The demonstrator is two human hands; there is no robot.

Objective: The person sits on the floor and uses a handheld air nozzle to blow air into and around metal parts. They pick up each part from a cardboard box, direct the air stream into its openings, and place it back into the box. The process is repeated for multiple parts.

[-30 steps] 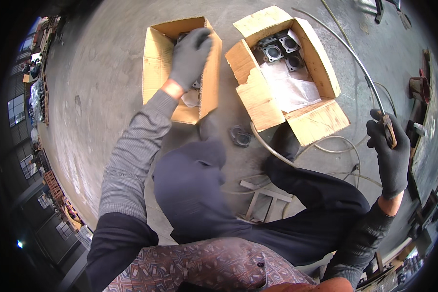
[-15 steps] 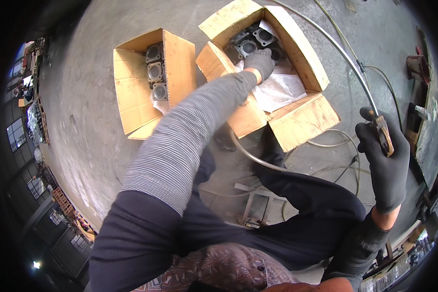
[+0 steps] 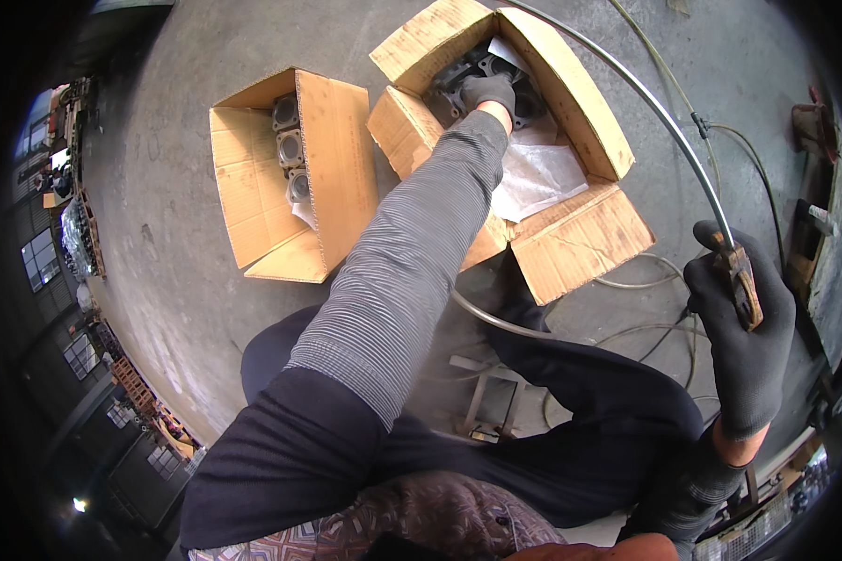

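Brown cardboard carton at far left, open, on concrete floor. Three grey engine cylinder castings inside, single file along its right wall, row running far to near, bores showing. Scrap of paper visible below the nearest one.

Ribbed grey sleeve next: left forearm reaches forward and a little right, passing between the cartons and over a left-side flap of the second. Contact with that flap: cannot tell.

Left hand, dark glove, sits down inside the right carton, toward its far end. Fingers curled, tips hidden; cannot tell whether they are clamped on metal. Dark cylinder castings lie close around these fingers, part of a flange visible just beyond the knuckles, others to either side. Left hand is by far the nearer of the two to them. White paper sheet lies on the near side of the hand, within the same carton.

Pale hose arcs past that carton's far-right side, down to a brown-handled tool, probably an air blow gun. Right hand, gloved, well apart from both cartons, fingers closed about the handle; its long axis slants from upper left to lower right.
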